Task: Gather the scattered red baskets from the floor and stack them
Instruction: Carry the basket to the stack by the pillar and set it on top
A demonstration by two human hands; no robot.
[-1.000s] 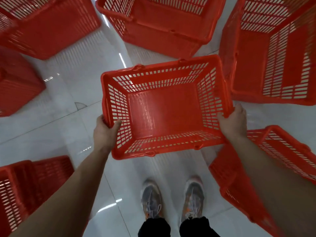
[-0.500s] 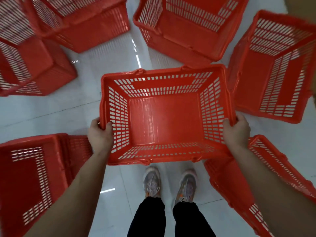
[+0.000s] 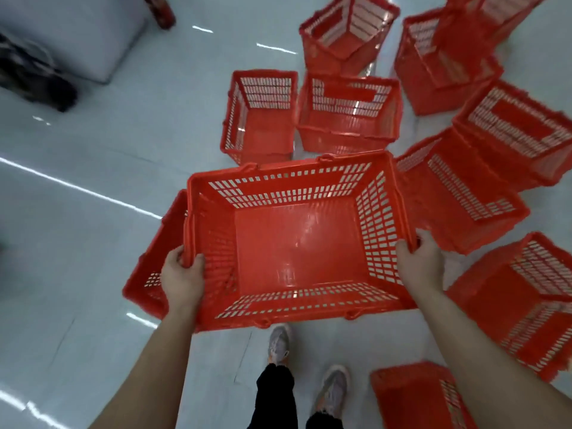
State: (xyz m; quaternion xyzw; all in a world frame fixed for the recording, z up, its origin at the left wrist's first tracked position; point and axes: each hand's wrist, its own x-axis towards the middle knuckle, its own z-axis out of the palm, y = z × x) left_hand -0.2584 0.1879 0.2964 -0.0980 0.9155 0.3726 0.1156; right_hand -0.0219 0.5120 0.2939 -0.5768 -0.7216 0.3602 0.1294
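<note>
I carry an upright, empty red basket (image 3: 294, 243) in front of me, above the floor. My left hand (image 3: 182, 277) grips its left rim, thumb inside the wall. My right hand (image 3: 419, 264) grips its right rim. Under the held basket's left side another red basket (image 3: 151, 267) lies tipped on the floor. Several more red baskets lie scattered ahead and to the right, among them an upright basket (image 3: 260, 119) and a tipped one (image 3: 464, 193).
The floor (image 3: 93, 212) is glossy white tile with light streaks. A pale box-like unit (image 3: 77, 35) stands at the far left, a dark blurred object (image 3: 34, 78) beside it. My shoes (image 3: 309, 366) are below the held basket. Another basket (image 3: 418, 397) lies by my right foot.
The view has swung and pulled back; more baskets and open floor at the left now show. The held basket stays in both hands and now hangs over a tipped basket at its left.
</note>
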